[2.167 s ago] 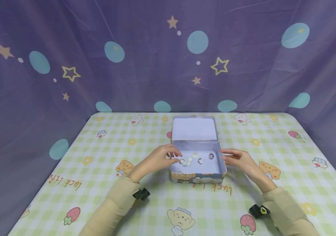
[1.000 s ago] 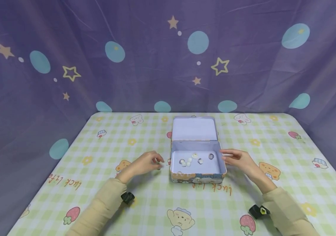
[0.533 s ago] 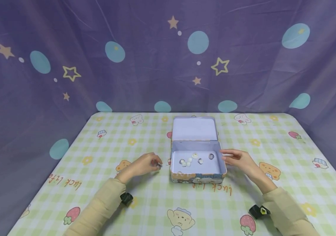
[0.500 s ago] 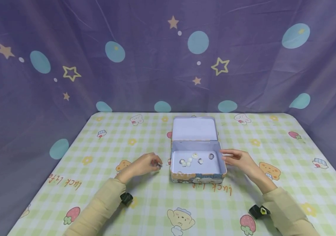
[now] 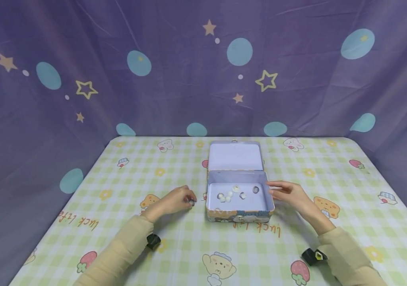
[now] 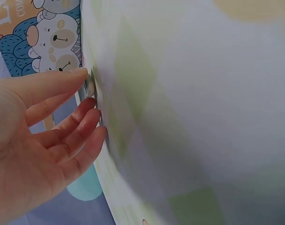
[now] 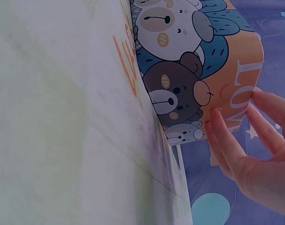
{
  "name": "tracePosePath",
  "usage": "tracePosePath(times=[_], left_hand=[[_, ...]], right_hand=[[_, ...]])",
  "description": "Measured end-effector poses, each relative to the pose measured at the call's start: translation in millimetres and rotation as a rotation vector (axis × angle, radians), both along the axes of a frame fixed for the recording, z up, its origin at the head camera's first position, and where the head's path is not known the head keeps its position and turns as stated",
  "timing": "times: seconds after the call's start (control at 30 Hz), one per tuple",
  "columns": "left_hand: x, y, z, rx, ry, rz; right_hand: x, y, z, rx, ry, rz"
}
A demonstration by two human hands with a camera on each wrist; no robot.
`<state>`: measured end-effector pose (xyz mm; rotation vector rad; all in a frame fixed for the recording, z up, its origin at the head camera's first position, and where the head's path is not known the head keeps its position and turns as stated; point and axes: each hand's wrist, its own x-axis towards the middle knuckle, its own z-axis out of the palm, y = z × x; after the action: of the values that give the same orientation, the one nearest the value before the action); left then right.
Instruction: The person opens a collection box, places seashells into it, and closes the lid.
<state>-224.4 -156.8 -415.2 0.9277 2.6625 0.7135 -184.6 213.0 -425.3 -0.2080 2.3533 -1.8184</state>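
My left hand (image 5: pixel 175 200) is low over the cloth, left of the tin box. Its thumb and index finger pinch a small shiny grey piece (image 6: pixel 89 87), while the other fingers are loosely bent. The open tin box (image 5: pixel 225 216) has a pale lavender inside, and cartoon bears cover its outer walls. Several small white and purplish-grey pieces (image 5: pixel 243 195), like shells or pebbles, lie spread on its floor. My right hand (image 5: pixel 293 195) touches the tin's right side with fairly straight fingers; in the right wrist view the fingertips (image 7: pixel 215 115) rest by the printed letters.
Under everything is a green-and-white checked tablecloth (image 5: pixel 146 254) with printed strawberries, bears and flowers. The tin's hinged lid (image 5: pixel 235 156) leans back, away from me. A purple curtain (image 5: pixel 175 95) with stars hangs along the table's far edge and sides.
My left hand has left the space over the tin, moving left and down to the cloth, where its fingertips have closed on the small grey piece. The right hand has stayed at the tin.
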Motion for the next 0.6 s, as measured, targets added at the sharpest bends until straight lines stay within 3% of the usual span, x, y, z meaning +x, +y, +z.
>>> tracePosePath(times=[0.6], left_hand=[[-3.6,2.3,-4.3,-0.023,0.011,0.010]], right_hand=[[1.1,-1.6,2.7,-0.029,-0.007,0.005]])
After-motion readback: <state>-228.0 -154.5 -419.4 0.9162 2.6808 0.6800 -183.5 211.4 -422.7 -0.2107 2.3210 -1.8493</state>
